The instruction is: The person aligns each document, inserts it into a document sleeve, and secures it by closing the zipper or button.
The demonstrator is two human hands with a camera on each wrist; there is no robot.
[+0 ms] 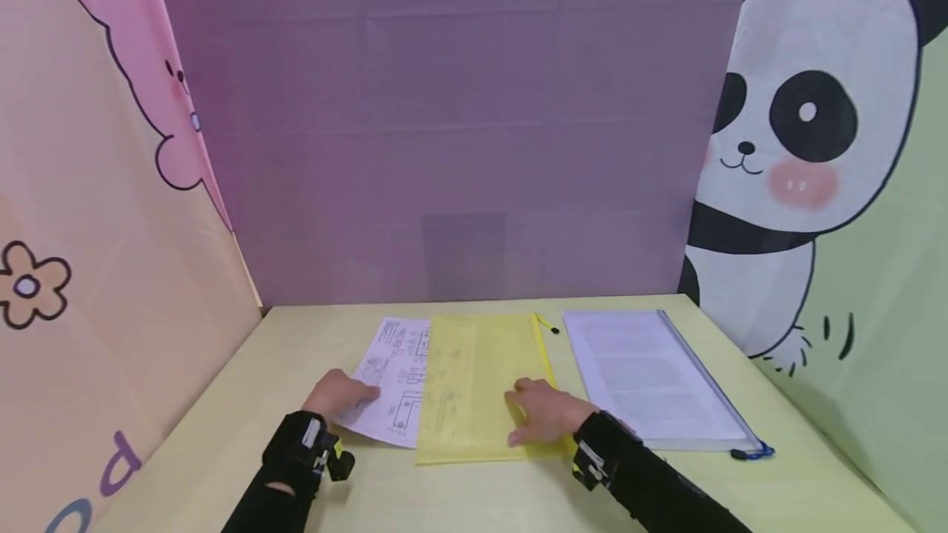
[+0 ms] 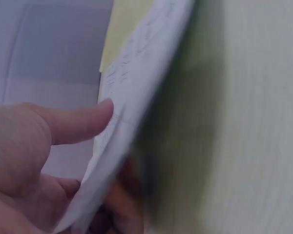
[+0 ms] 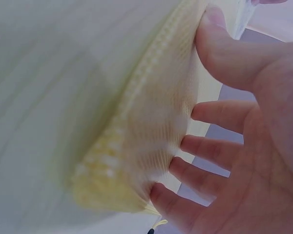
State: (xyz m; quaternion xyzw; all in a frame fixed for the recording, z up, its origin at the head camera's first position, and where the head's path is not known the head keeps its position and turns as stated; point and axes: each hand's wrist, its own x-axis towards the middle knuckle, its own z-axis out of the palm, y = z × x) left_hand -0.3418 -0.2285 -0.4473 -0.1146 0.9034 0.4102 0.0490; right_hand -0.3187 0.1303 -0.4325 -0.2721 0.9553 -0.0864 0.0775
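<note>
Pinching a printed sheet [image 1: 392, 368] by its left edge, the left hand [image 1: 339, 394] sat leftmost over the pale table [image 1: 407, 500]; its wrist feed showed me the thumb [image 2: 83, 124] on the printed face and that edge raised off the tabletop. The sheet ran rightward, its other side covered by a yellow pouch [image 1: 467, 385]; whether it lay inside or underneath, I could not tell. The right hand [image 1: 544, 411] was on the pouch's right part, and I saw its fingers [image 3: 212, 150] spread and fairly straight, tips touching the yellow surface without wrapping it. A black toggle [image 1: 555, 331] lay by the pouch's far right corner. Farthest right, I had a clear pouch [image 1: 708, 377] holding white pages [image 1: 644, 377], a blue cord [image 1: 760, 452] at its near right corner.
</note>
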